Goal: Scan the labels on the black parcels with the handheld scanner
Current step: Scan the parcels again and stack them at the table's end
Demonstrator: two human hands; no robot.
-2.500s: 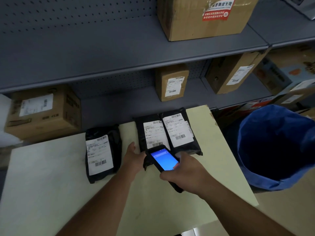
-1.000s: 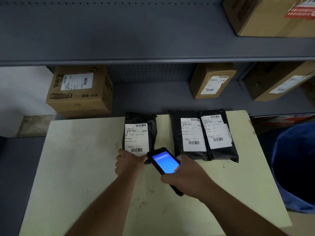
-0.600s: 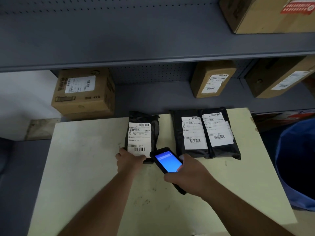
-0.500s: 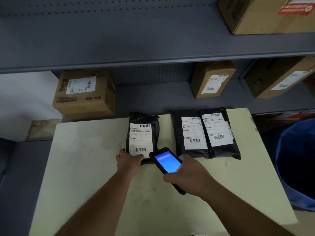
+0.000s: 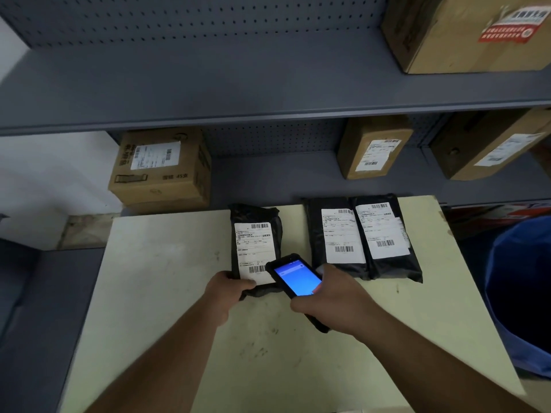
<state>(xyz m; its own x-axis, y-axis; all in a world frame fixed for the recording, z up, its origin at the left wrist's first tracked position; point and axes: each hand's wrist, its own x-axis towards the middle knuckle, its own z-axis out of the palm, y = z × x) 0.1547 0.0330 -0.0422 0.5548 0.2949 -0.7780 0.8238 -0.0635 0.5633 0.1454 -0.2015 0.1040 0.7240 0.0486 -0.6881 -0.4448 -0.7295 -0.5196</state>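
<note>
Three black parcels with white labels lie on the pale table (image 5: 167, 293). My left hand (image 5: 226, 289) grips the near end of the left parcel (image 5: 255, 234), thumb on its label. My right hand (image 5: 331, 299) holds the black handheld scanner (image 5: 296, 278), blue screen lit, its head over the lower right corner of that label, by the barcode. The middle parcel (image 5: 335, 236) and the right parcel (image 5: 384, 234) lie side by side, touching, just right of the scanner.
Grey metal shelves stand behind the table, with cardboard boxes (image 5: 161, 168) on the lower shelf and one large box (image 5: 465, 31) on the upper. A blue bag-lined bin (image 5: 521, 287) stands at the table's right edge.
My left hand went from beside the middle parcel to the left parcel's near end and has closed on it. The scanner swung left with it and now points at that label's lower barcode.
</note>
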